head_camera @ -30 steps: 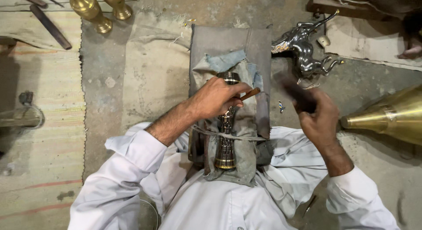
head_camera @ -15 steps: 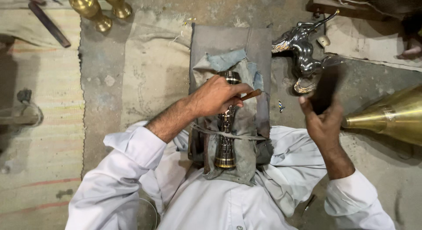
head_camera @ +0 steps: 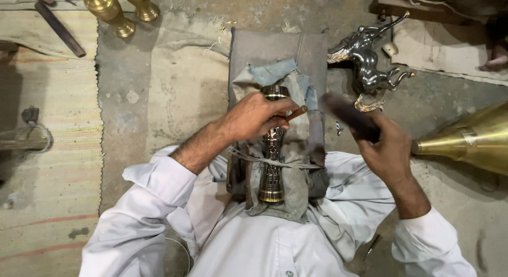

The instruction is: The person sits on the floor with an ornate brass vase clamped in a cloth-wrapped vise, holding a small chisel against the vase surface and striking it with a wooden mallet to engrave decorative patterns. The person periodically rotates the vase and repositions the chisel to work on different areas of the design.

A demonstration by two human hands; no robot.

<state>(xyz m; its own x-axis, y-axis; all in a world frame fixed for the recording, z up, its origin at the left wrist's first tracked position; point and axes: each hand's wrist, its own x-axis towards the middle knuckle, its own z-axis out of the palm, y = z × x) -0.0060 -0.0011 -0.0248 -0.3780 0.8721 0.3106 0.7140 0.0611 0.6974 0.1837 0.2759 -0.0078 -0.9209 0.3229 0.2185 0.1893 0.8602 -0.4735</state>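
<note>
Moved: right hand (head_camera: 389,150) has swung back in toward the middle since half a second ago, and its dark tool now looks blurry.
Head view, left hand: left hand (head_camera: 254,115) is closed around a thin brown-handled tool (head_camera: 295,114) and presses on the top part of the tall brass vase with carved patterns (head_camera: 272,150).
Head view, right hand: it is clamped on a dark, thick mallet-like tool (head_camera: 346,115), held up just right of the vase. The two hands are apart.
Vase: it lies on grey-blue cloth rags (head_camera: 275,78) on a grey padded block (head_camera: 278,49), with a thin string (head_camera: 296,164) over it, right in front of the person's white shirt (head_camera: 264,245).
Nearby: a shiny silver metal horse figure (head_camera: 368,62) stands on the floor, a big brass cone (head_camera: 471,142) lies at the right, and two small golden brass vases (head_camera: 121,7) stand top left.
</note>
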